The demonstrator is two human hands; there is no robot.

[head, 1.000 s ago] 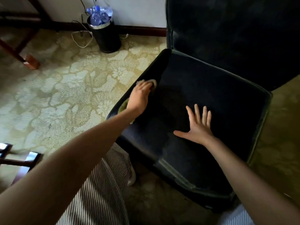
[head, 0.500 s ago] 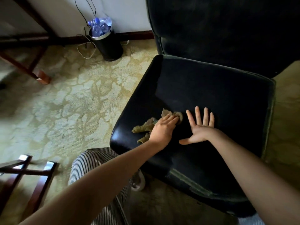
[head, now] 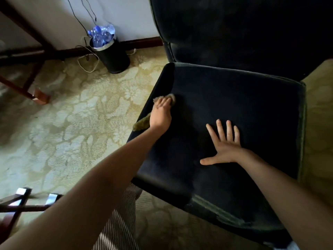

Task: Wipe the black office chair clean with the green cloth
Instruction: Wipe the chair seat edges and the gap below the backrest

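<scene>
Pressing the fuzzy, crumpled green cloth [head: 141,124] onto the left edge of the black office chair [head: 243,98]'s smooth padded seat, the left hand [head: 161,114] lies over it (fingers fairly straight); the right hand [head: 226,147] rests splayed flat mid-seat.

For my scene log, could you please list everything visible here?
black office chair: one, black, right half of view
green cloth: one, olive green, left edge of the seat, under the left hand
waste bin: one, black, by the wall
plastic bottles: several, clear, in the bin
cables: several, black and white, beside the bin
carpet: one, beige floral, floor
wooden furniture legs: a few, reddish brown, upper and lower left
striped garment: one, bottom centre
left hand: presses the cloth
right hand: fingers spread, flat on the seat
</scene>
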